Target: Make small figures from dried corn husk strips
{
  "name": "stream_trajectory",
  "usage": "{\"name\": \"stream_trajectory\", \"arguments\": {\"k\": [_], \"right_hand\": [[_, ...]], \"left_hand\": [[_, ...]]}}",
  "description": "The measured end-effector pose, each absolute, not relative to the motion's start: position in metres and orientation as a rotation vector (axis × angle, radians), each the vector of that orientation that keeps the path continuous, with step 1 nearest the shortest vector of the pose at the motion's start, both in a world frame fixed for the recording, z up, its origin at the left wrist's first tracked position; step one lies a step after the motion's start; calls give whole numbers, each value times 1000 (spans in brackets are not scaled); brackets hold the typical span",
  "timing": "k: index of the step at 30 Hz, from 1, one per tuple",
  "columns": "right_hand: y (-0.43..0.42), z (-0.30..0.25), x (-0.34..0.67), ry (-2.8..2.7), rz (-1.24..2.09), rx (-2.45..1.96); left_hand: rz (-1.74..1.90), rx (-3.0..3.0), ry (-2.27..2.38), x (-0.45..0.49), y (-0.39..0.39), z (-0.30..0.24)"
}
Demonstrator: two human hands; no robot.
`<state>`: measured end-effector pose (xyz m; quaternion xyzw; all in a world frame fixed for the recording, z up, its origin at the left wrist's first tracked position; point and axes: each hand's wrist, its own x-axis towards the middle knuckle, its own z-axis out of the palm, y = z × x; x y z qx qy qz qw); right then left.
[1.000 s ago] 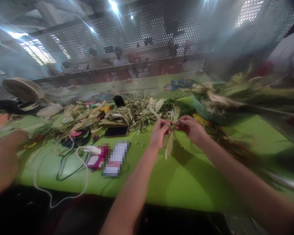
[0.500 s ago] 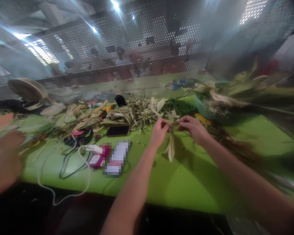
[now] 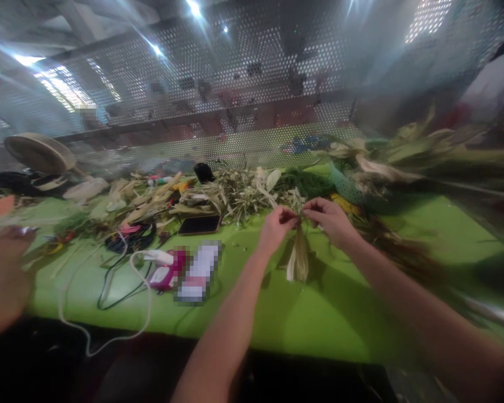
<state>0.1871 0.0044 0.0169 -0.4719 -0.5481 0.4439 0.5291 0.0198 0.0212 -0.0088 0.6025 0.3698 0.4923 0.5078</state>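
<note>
A small bundle of pale dried corn husk (image 3: 298,260) hangs above the green table, its lower end flared like a skirt and its narrow neck between my fingertips. My left hand (image 3: 278,226) is closed in a pinch at the left of the neck. From the right, my right hand (image 3: 330,219) pinches at the same spot, fingertips close to the left ones. Whether a thin thread is also held there is too small to tell. Just behind my hands lies a heap of dried husk pieces and husk flowers (image 3: 246,193).
A dark phone (image 3: 199,225), a magenta power adapter (image 3: 167,270) with a white cable (image 3: 148,313) and a blurred-out screen (image 3: 199,272) lie left. A green basket (image 3: 345,182) of husks stands right. Another person's hand (image 3: 8,268) is at far left; a perforated screen (image 3: 218,112) rises behind.
The husk bundle has turned, so its lower end now looks wider. Both hands have come closer together at its neck. The view has shifted slightly.
</note>
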Motion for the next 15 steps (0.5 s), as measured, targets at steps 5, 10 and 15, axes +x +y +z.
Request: {"name": "stream_trajectory", "arguments": {"k": [5, 10, 15], "right_hand": [[6, 15, 190, -1440, 836, -1228], [3, 14, 190, -1678, 485, -1196], [0, 15, 190, -1811, 355, -1122]], "left_hand": [[1143, 1490, 873, 21, 23, -13], [1096, 1452, 859, 20, 24, -15], [1033, 1276, 833, 18, 23, -12]]}}
